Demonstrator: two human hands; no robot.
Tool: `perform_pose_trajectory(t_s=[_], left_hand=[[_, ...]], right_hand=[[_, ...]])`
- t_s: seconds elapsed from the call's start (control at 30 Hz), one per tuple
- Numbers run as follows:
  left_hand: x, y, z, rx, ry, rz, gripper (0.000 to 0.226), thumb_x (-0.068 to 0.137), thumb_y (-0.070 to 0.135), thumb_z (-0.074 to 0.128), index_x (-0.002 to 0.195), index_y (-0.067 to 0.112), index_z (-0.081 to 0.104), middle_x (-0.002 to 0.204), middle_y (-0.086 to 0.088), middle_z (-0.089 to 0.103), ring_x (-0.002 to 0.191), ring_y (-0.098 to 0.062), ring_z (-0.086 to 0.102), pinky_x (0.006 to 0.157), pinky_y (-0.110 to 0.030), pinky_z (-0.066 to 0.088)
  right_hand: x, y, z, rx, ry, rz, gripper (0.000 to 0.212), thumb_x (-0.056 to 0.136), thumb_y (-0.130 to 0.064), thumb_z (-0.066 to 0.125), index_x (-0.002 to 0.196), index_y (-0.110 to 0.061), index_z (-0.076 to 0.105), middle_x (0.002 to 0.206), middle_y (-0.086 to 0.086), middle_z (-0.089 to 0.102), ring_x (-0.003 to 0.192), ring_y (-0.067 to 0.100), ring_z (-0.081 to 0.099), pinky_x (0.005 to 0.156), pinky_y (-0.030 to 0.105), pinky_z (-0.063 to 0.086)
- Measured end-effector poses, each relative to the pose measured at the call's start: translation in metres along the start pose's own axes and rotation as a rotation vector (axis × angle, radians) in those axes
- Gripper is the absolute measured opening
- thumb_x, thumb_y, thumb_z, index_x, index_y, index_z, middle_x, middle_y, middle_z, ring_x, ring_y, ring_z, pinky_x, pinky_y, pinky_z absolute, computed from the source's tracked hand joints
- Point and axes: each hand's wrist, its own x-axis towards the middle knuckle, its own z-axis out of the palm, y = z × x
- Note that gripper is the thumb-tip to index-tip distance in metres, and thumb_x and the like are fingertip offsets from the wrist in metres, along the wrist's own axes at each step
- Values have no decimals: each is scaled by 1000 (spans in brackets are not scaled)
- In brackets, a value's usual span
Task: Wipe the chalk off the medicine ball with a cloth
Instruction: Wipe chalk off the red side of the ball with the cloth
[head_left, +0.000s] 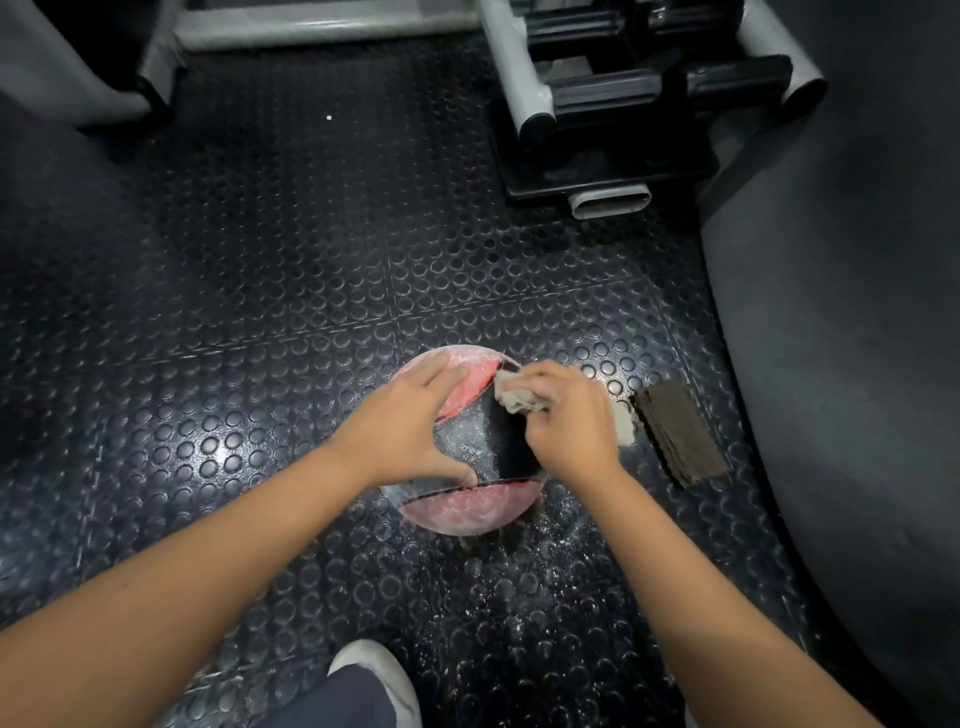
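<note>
One studded rubber floor, black, fills the view under both hands. One big dark curved shape well right of the right fingers; can't tell what it is. One grey-and-black machine frame far beyond the fingertips, at top.

One ball, red and black, on the floor directly under both hands. White chalk film on the red panels, heaviest on the near panel below the left thumb and on the far panel at the left fingertips. Loose white chalk dust on the floor nearer than the ball, toward the viewer.

Two bare forearms, two hands. Left hand lies flat on the ball's top left, fingers spread apart, thumb splayed toward the near side, palm down on the surface. Right hand on the ball's top right, fingers curled together and pinched tight on one cloth, beige, bunched; the cloth sticks out past the right fingertips and presses on the ball at the red/black seam, just beside the left fingertips.

One dark brown ridged pad on the floor just right of the right knuckles, not touching the hand. One pale patch between the pad and the right hand; can't tell if it's chalk or cloth.

One white shoe, behind the left wrist at bottom edge.
</note>
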Motion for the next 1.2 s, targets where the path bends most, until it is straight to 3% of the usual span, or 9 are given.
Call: perform_pose_trajectory(t_s=[0.2, 0.4, 0.57, 0.83, 0.93, 1.03, 1.2], left_hand=[[1, 5, 2, -1, -7, 22, 123, 59, 68, 77, 155, 20, 17, 163, 0, 7, 149, -16, 14, 117, -32, 21], [1, -2, -3, -30, -12, -15, 125, 56, 68, 79, 155, 21, 19, 163, 2, 9, 147, -17, 20, 114, -35, 28], [3, 5, 2, -10, -10, -2, 126, 57, 71, 77, 155, 21, 17, 164, 1, 6, 148, -18, 18, 115, -36, 27], [7, -1, -12, -77, -25, -52, 122, 59, 63, 82, 154, 18, 21, 162, -2, 14, 147, -20, 20, 116, -34, 24], [10, 0, -11, -84, -29, -48, 121, 60, 63, 81, 155, 17, 20, 163, -4, 13, 149, -19, 15, 117, -34, 19], [12, -1, -12, -90, -25, -53, 121, 60, 61, 82, 154, 16, 22, 162, -3, 16, 148, -18, 16, 117, -33, 20], [15, -8, -17, -121, -26, -74, 120, 59, 61, 83, 154, 18, 23, 161, -1, 20, 147, -19, 19, 117, -34, 20]], right_hand=[[20, 20, -5, -99, 3, 118, 42, 74, 9, 54, 91, -21, 78, 102, -9, 72, 88, 21, 63, 83, 37, 51], [2, 1, -3, 6, -34, 2, 49, 72, 12, 54, 94, -24, 78, 104, -10, 70, 88, 21, 61, 83, 45, 50], [10, 25, -9, -29, 16, 131, 44, 73, 11, 55, 93, -20, 78, 99, -8, 72, 85, 18, 63, 80, 39, 53], [-7, 11, -6, 41, -15, 46, 43, 74, 9, 58, 94, -24, 77, 100, -13, 70, 89, 18, 61, 85, 43, 50], [2, 30, -7, 40, -14, 165, 30, 82, 0, 64, 93, -26, 76, 93, -13, 67, 86, 18, 63, 74, 32, 51], [18, 21, -2, 71, -17, 155, 14, 86, -10, 67, 90, -21, 75, 95, -15, 61, 84, 17, 61, 65, 27, 46], [-5, 22, 0, 258, -23, 135, 12, 84, -7, 70, 87, -18, 75, 101, -23, 54, 85, 6, 59, 74, 36, 54]])
